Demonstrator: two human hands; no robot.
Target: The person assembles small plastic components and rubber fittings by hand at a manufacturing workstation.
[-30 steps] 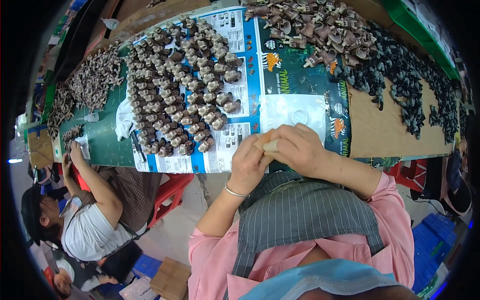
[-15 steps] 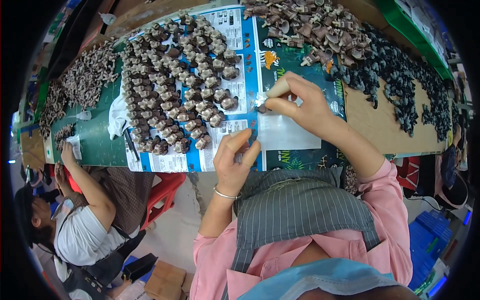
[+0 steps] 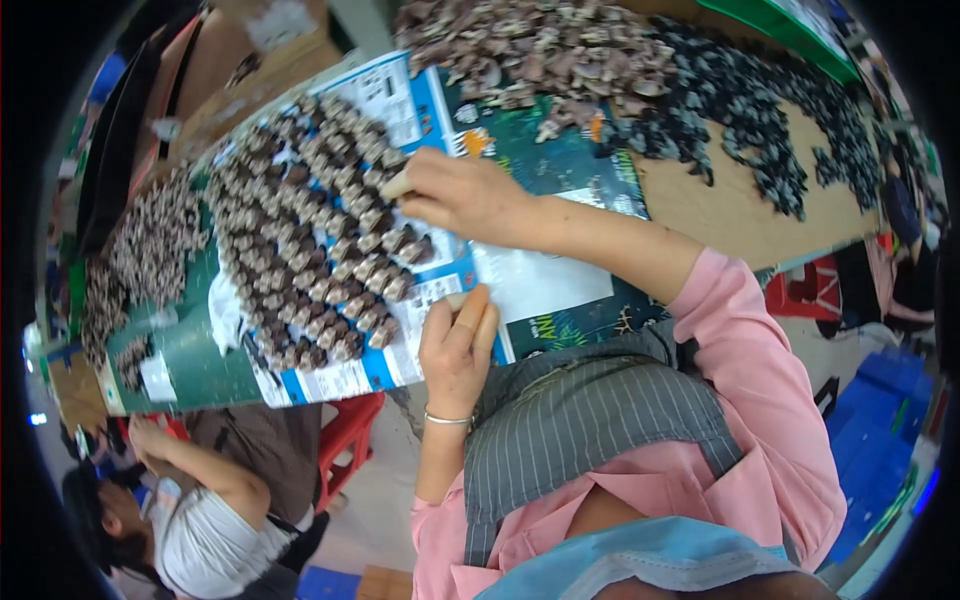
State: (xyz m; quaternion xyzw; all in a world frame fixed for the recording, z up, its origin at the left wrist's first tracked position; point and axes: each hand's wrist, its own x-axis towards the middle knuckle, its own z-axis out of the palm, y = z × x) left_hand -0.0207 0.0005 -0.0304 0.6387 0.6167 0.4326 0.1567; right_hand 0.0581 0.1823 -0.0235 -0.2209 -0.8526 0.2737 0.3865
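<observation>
Pinching a small, light, stiff-looking piece at its sides, the right hand set it at the rows' two o'clock edge; the left hand rested open, gripping nothing.

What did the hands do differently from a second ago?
The two hands were together near the table edge. The right hand has since reached out to the rows of small brown pieces, pinching a small pale piece at the rows' end. The left hand parted from it and rests at the edge of the printed sheet. The rows and piles stayed put.
</observation>
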